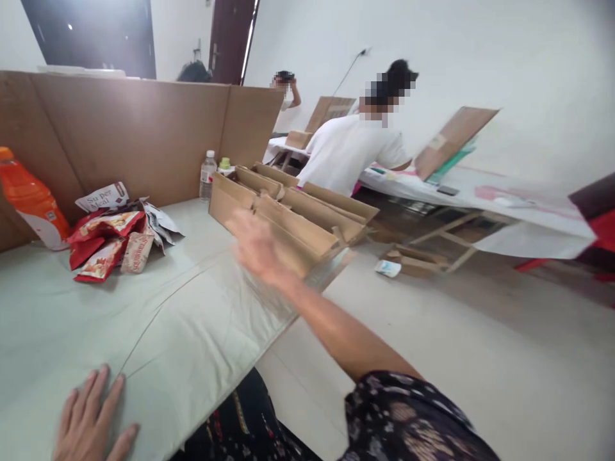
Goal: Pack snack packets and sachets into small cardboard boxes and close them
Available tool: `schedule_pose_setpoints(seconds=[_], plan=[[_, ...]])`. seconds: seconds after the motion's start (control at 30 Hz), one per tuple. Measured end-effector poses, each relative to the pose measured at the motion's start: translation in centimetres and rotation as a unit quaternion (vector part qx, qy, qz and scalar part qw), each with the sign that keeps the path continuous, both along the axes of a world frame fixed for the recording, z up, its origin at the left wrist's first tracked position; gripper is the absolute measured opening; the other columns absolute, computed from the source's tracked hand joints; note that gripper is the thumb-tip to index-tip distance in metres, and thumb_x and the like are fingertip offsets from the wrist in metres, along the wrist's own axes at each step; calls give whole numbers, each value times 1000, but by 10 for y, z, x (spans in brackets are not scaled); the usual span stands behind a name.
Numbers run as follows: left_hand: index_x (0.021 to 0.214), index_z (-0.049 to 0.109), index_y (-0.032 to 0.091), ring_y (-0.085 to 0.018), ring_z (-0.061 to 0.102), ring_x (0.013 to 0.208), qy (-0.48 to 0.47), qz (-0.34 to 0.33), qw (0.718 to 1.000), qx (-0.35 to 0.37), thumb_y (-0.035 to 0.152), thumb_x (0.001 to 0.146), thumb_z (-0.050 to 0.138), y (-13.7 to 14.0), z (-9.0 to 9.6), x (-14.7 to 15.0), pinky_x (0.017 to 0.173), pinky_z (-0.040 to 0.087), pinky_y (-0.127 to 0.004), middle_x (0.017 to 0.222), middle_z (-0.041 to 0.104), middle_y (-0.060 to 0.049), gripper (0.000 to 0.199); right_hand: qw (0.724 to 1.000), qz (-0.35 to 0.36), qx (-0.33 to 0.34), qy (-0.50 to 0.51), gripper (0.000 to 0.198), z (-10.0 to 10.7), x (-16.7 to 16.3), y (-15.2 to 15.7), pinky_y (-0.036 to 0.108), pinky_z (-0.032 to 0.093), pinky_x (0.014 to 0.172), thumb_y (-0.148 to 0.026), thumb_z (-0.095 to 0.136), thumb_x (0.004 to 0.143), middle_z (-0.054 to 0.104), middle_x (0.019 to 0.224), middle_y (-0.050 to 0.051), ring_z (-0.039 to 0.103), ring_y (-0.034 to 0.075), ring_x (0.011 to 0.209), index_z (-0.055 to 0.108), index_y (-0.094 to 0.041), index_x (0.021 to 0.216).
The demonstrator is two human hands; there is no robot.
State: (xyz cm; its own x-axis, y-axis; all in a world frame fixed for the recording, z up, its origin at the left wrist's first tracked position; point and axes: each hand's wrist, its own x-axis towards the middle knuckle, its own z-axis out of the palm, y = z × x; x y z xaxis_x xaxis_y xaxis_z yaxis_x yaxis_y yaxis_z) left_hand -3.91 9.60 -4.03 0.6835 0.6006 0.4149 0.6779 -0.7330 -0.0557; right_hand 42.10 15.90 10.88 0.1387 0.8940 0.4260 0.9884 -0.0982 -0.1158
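Observation:
My left hand (pixel 93 416) lies flat on the pale table cover (pixel 182 346), fingers spread, with nothing in it. Stretched forward, my right hand (pixel 254 243) is at the near side of a divided cardboard box (pixel 298 240). Motion blurs its fingers, and I cannot tell whether they touch the box or hold anything. Long open compartments with cardboard dividers make up the box, which stands at the table's right edge; their contents are hidden. Left of it lies a pile of red and silver snack packets (pixel 113 237).
An orange bottle (pixel 33 198) stands at the left, and a clear water bottle (pixel 207 176) behind the box. A tall cardboard panel (pixel 139 134) lines the table's back. Beyond, a person in white (pixel 343 150) works at another table (pixel 523 205). A small carton (pixel 416 259) lies on the floor.

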Motion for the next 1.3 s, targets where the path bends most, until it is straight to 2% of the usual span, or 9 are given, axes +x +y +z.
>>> schedule_pose_setpoints(seconds=[0.13,0.23,0.3,0.47,0.7,0.9,1.0,1.1,1.3], plan=[[157,46,24,-37,49,146,20,-61,998,-10,43,98,57,-2,16,47,119,39,-56,165,45,-16,63,978,-205,-40,-31,47,31,94,-34,60,43,102,-22,64,92,68,129,29,59,46,128,58,-10,136],[154,51,27,-38,52,145,20,-67,995,-69,42,98,60,-7,30,66,116,47,-57,163,49,-14,59,973,-204,-104,0,7,34,121,-54,53,50,78,-24,63,91,71,80,15,71,43,89,69,-21,93],[154,51,29,-37,56,142,-3,-49,992,-115,41,98,59,-10,37,70,112,52,-56,161,50,-14,58,978,-154,-143,4,12,34,117,-66,46,48,69,-27,61,92,68,73,11,71,40,80,65,-25,80],[161,37,32,-35,56,143,-96,23,979,-180,39,100,58,-12,70,71,104,61,-49,165,44,-15,65,980,120,-154,-33,19,43,46,-91,36,44,67,-29,53,99,76,83,6,71,28,78,67,-25,87],[161,35,33,-39,42,153,-256,81,960,-86,36,97,65,-17,136,72,117,47,-64,169,36,-14,71,891,438,-107,-60,12,61,-97,-71,32,40,73,-24,64,101,75,80,5,67,19,76,70,-18,91],[117,67,28,-29,63,135,-373,61,921,-98,18,96,61,-20,147,50,111,55,-48,133,71,-6,24,831,552,-64,-7,15,52,-145,-52,35,43,79,-29,66,102,79,85,7,69,20,82,72,-15,98],[118,66,27,-25,69,121,-365,38,925,-97,14,95,59,-19,144,47,106,57,-43,122,73,-5,27,815,557,6,160,22,57,-130,-34,33,48,86,-36,64,103,80,94,6,71,18,88,74,-18,97],[117,64,25,-24,69,113,-343,41,937,-59,12,94,57,-18,143,51,94,59,-38,120,69,-7,26,840,456,36,291,25,67,-116,12,31,51,84,-37,59,103,79,96,4,70,17,88,76,-19,96],[117,62,22,-26,61,109,-298,20,954,6,7,88,57,-19,146,51,99,54,-49,111,57,-8,34,940,316,-71,107,31,55,-150,154,40,47,105,-26,59,96,71,133,13,64,27,119,72,-16,123]])
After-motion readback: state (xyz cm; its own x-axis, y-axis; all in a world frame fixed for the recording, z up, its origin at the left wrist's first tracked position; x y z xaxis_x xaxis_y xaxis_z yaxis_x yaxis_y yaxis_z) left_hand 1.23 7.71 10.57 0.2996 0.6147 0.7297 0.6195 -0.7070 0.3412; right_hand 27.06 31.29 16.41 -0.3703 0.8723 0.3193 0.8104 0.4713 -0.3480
